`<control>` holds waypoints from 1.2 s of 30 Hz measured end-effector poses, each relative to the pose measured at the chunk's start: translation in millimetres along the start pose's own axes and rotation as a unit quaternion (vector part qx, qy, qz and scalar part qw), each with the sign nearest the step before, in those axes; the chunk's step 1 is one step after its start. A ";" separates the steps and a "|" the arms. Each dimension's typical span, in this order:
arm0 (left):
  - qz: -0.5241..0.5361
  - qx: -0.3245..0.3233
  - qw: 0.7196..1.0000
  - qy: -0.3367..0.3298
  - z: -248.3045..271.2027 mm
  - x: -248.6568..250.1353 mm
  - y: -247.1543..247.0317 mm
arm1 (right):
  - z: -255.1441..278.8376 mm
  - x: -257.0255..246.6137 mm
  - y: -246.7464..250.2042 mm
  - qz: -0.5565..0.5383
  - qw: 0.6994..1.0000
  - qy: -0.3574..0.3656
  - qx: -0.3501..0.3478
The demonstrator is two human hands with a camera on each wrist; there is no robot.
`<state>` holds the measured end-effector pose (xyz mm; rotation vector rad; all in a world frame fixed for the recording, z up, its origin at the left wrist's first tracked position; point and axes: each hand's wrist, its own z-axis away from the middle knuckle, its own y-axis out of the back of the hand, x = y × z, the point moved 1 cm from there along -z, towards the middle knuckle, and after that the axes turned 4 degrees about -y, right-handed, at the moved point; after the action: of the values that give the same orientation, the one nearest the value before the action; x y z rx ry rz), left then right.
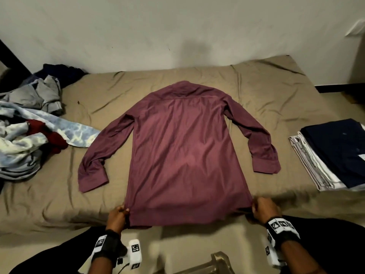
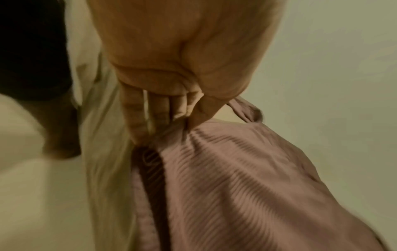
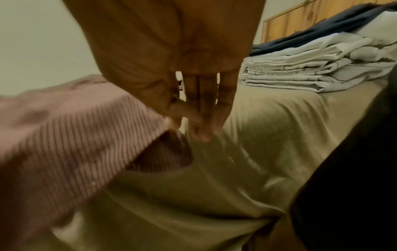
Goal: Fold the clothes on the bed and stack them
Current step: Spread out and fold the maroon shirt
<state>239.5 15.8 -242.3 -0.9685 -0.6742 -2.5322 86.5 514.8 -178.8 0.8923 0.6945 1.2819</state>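
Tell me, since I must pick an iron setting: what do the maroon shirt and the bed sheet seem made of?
Maroon shirt: thin woven cloth, likely cotton or a blend; matte, fine stripes, drapes softly from the left hand.
Bed sheet: tan woven cloth, probably cotton; matte, sharply creased.

Dim warm indoor light, soft shadow on the wall [image 1: 189, 46], wide-angle bending at edges, both wrist views motion-blurred

Left hand [image 1: 118, 214] fingers [image 2: 137, 118] curled, pinching; right hand [image 1: 263, 208] fingers [image 3: 206, 108] extended, apparently pinching.
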 end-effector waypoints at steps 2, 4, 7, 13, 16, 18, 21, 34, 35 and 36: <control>-0.080 0.036 0.996 -0.019 -5.2 0.8 3.9 | 0.6 -3.6 10.4 -0.010 0.998 -0.022 0.061; -0.163 0.088 0.980 -0.067 -0.1 11.8 6.5 | -4.4 -9.5 21.0 -0.048 0.988 -0.006 0.147; -0.165 0.124 0.975 -0.082 11.1 42.2 -3.3 | -23.4 -26.5 19.8 -0.127 0.969 0.082 0.198; -0.221 0.121 0.960 -0.122 -31.6 109.7 -30.3 | -59.3 -71.5 3.0 0.008 0.985 0.148 0.091; -0.186 0.110 0.967 -0.136 -83.0 153.4 -37.1 | -89.7 -81.3 34.8 -0.058 0.984 0.110 0.127; -0.178 0.123 0.963 -0.161 -120.9 194.9 -39.0 | -132.5 -96.4 70.3 -0.080 0.977 0.113 0.163; -0.176 0.217 0.929 -0.242 -162.8 273.9 -39.9 | -217.9 -129.1 135.3 -0.101 0.951 0.128 0.263; -0.349 -0.105 0.917 -0.160 -336.8 396.6 -47.1 | -437.6 -165.8 225.9 -0.249 0.964 0.082 0.043; -0.324 -0.121 0.925 -0.156 -337.4 402.2 -46.5 | -437.1 -166.1 230.2 -0.278 0.955 0.097 0.026; -0.280 -0.136 0.938 -0.154 -337.9 409.1 -45.6 | -437.1 -166.2 236.3 -0.312 0.944 0.108 0.016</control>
<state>-249.3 -189.8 -194.1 -1.4654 -0.7908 -3.0602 -431.2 437.4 -201.3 0.4925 1.0731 0.7999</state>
